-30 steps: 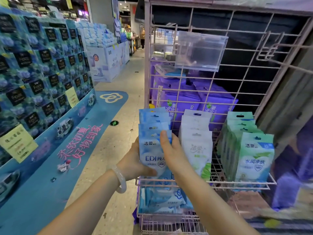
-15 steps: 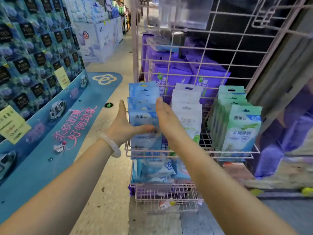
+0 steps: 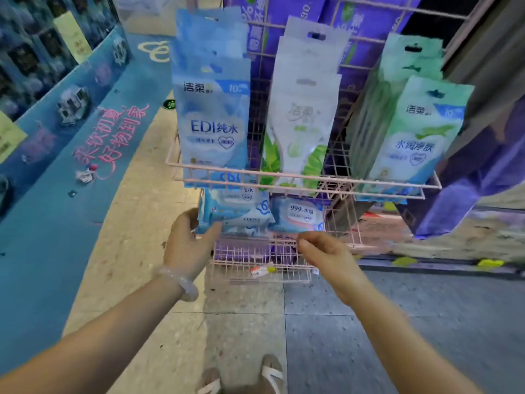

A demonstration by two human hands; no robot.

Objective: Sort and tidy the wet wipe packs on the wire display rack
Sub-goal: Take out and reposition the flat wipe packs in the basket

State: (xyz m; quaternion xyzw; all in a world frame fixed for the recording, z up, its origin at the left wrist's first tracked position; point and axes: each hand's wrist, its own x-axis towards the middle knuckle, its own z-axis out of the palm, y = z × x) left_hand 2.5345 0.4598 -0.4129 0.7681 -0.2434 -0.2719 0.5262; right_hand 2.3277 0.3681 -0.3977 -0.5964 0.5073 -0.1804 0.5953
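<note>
I have both hands down at the lower basket (image 3: 284,245) of the pink wire rack (image 3: 306,183), and I use that basket as my landmark. My left hand (image 3: 189,243) is at the basket's left front corner, fingers spread and loose, thumb against the near edge of the blue flat pack (image 3: 235,211) lying inside; it grips nothing that I can see. A pale bangle (image 3: 181,282) sits on that wrist. My right hand (image 3: 321,251) is at the basket's front rail, right of centre, fingers curled inward over the wire; I cannot tell whether it pinches the rail or only rests there. Just behind that hand, inside the basket, lies a second flat pack (image 3: 298,213) marked 999, beside the blue one.

Above the basket runs the upper shelf, with three upright rows of hanging packs: the blue EDI packs (image 3: 213,120) over the basket's left side, the white leaf-print packs (image 3: 301,115) over its middle, and the green packs (image 3: 414,129) out past its right end. Behind the rows stand purple boxes (image 3: 363,21). Below the basket, a price tag (image 3: 262,271) hangs on the lowest wire tier.
</note>
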